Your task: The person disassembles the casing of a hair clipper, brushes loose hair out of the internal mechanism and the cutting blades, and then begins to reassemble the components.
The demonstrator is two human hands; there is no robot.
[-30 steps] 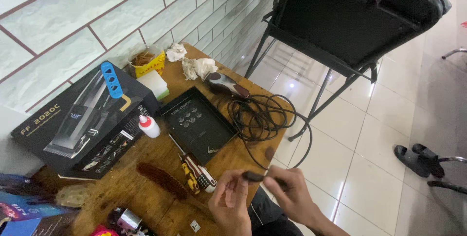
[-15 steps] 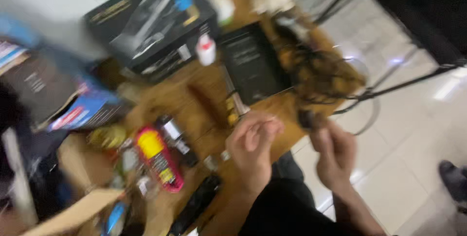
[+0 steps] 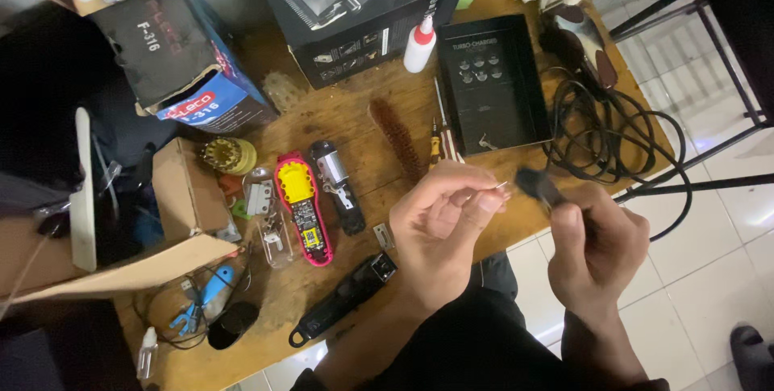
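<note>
My left hand (image 3: 442, 226) pinches a tiny metal part (image 3: 501, 186) between thumb and fingertips, just over the wooden table's near edge. My right hand (image 3: 597, 247) grips a black plug (image 3: 534, 185) at the end of a black cable (image 3: 613, 145), its tip almost touching the small part. The cable coils to the right of a black tray (image 3: 492, 85). A hair clipper body (image 3: 587, 40) lies at the cable's far end.
On the wooden table (image 3: 339, 129): an opened pink and yellow clipper shell (image 3: 302, 207), a black motor part (image 3: 337, 185), a black clipper housing (image 3: 343, 298), screwdrivers (image 3: 439, 129), a brown brush (image 3: 397, 139), a white glue bottle (image 3: 419, 44), boxes (image 3: 363, 0), a cardboard box (image 3: 161, 222). Black chair frame at right (image 3: 717, 44).
The view has swung left and closer, showing more of the table's left clutter. My hands stay together at the near edge with the plug and the small part.
</note>
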